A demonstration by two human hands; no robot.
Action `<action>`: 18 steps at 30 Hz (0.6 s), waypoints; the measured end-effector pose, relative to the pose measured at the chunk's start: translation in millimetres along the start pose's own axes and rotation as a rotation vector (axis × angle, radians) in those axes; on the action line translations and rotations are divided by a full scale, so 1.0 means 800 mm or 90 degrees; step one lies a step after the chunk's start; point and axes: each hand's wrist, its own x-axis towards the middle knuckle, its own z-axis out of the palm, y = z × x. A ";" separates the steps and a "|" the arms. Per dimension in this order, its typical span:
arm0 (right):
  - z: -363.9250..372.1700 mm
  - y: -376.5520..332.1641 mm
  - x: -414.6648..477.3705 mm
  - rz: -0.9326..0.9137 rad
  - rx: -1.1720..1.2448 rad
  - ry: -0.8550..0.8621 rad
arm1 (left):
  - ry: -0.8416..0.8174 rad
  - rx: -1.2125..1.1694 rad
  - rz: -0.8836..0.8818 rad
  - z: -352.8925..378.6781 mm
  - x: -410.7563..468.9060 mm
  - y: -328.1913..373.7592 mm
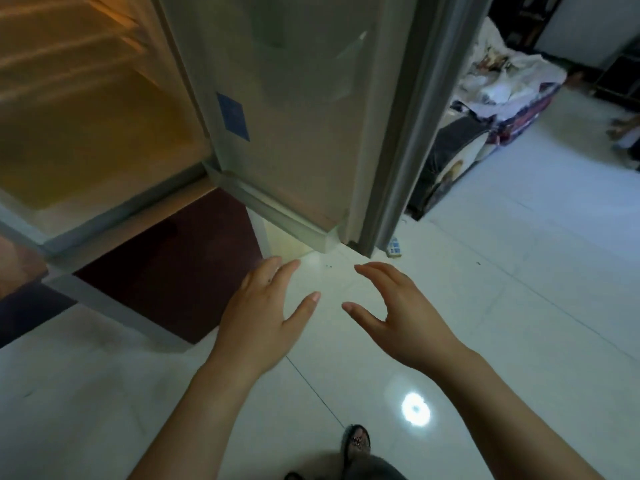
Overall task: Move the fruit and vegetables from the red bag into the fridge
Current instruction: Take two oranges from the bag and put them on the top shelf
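Note:
The fridge (pixel 86 109) stands open at the upper left, its lit yellow interior blurred. Its open door (pixel 294 116) swings out to the middle of the view, with a blue sticker on the inner side. My left hand (pixel 266 313) and my right hand (pixel 398 313) hover side by side over the white tiled floor in front of the door's lower corner. Both are empty, with fingers relaxed and slightly bent. No red bag, fruit or vegetables are in view.
A dark red lower fridge panel (pixel 166 271) lies below the open compartment. A grey door frame (pixel 408 133) rises right of the fridge door. Beyond it stands a sofa piled with cloth (pixel 502 109). A small blue and white object (pixel 394 245) lies on the floor. My slipper (pixel 356 445) shows below.

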 end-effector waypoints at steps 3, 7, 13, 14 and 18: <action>-0.016 0.040 -0.026 0.019 -0.011 0.007 | -0.024 -0.006 0.027 0.031 -0.001 0.040; -0.046 0.093 -0.044 0.051 0.011 0.036 | -0.063 -0.004 0.052 0.066 0.008 0.099; -0.123 0.214 -0.043 0.056 0.023 0.076 | -0.043 -0.002 0.097 0.135 0.084 0.205; -0.138 0.239 -0.043 0.058 0.016 0.079 | -0.041 -0.010 0.099 0.150 0.098 0.227; -0.194 0.326 -0.041 0.079 -0.007 0.087 | -0.043 -0.022 0.122 0.200 0.155 0.312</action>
